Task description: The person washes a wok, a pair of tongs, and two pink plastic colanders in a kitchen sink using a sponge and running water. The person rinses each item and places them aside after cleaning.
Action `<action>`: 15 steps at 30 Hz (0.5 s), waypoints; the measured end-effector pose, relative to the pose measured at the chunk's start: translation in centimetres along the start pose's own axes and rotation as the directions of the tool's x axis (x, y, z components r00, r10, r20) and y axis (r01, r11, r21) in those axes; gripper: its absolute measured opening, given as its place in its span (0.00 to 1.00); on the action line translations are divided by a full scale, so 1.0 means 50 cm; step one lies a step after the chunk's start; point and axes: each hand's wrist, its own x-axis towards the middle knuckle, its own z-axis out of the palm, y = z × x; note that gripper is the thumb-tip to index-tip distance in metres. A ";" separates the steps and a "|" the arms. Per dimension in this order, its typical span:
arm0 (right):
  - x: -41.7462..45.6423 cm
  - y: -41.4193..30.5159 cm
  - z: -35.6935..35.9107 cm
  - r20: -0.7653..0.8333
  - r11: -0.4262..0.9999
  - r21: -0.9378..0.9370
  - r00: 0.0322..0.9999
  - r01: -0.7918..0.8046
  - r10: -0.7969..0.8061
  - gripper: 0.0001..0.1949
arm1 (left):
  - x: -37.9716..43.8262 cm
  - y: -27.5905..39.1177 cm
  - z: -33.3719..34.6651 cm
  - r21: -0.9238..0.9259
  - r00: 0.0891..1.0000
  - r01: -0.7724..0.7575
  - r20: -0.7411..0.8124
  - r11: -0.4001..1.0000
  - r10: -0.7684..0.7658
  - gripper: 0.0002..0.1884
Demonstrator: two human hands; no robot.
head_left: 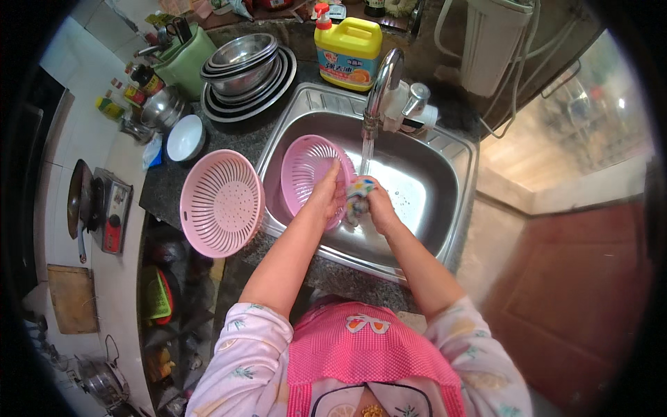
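Note:
A pink plastic colander (pixel 307 169) stands tilted in the left part of the stainless steel sink (pixel 435 195). My left hand (pixel 327 192) grips its right rim, thumb on the inside. In my right hand (pixel 380 203) is a wet, multicoloured cloth (pixel 359 195), held close beside the colander's rim. Water runs from the chrome faucet (pixel 372 104) just above the cloth and my right hand. A second, lighter pink colander (pixel 224 203) rests on the dark counter at the sink's left edge.
Stacked steel bowls (pixel 242 78) and a white bowl (pixel 186 138) stand on the counter left of the sink. Behind the sink is a yellow detergent jug (pixel 348 54) with a red pump. A white faucet unit (pixel 411 109) sits at the back rim.

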 end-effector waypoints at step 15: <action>-0.072 -0.095 0.044 0.054 0.881 -0.280 0.923 0.381 -0.382 0.23 | -0.101 -0.012 -0.022 -0.129 0.824 -0.525 0.168 0.841 0.540 0.15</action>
